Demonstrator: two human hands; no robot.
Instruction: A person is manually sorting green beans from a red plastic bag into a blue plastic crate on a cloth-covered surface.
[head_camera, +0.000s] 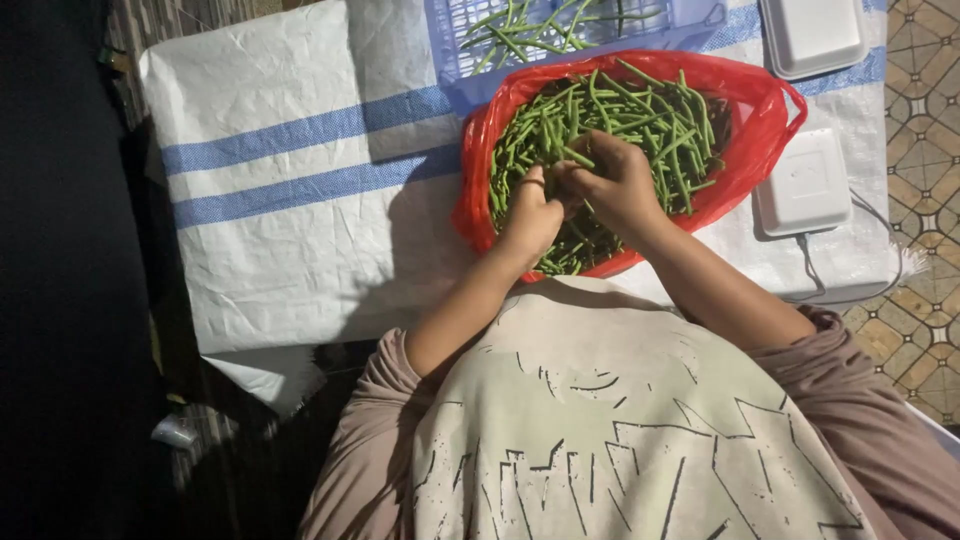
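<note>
Here, nearest the camera, both forearms reaching forward from pale brown sleeves into the heap of green beans (610, 125). Left hand (530, 215) curled, thumb and fingers pinched together on a bean; right hand (615, 180) close beside it, nearly touching, fingers bent around the same bunch, though exactly what it grips hidden under the knuckles. Beans piled in a red plastic bag (760, 120), opened wide and lying flat, just ahead of the lap. Probably best handled a few pods at a time, ends lined up, pinched near the tip, the bag's rim kept spread so nothing spills. Underneath, a white woven mat with blue stripes (290, 200). Right of the bag, a white foam tray (803, 180); another foam tray (812, 35) further off. Beyond the bag, a blue plastic crate (455, 40) holding more beans. At the far right, patterned floor tiles (925, 150)
</note>
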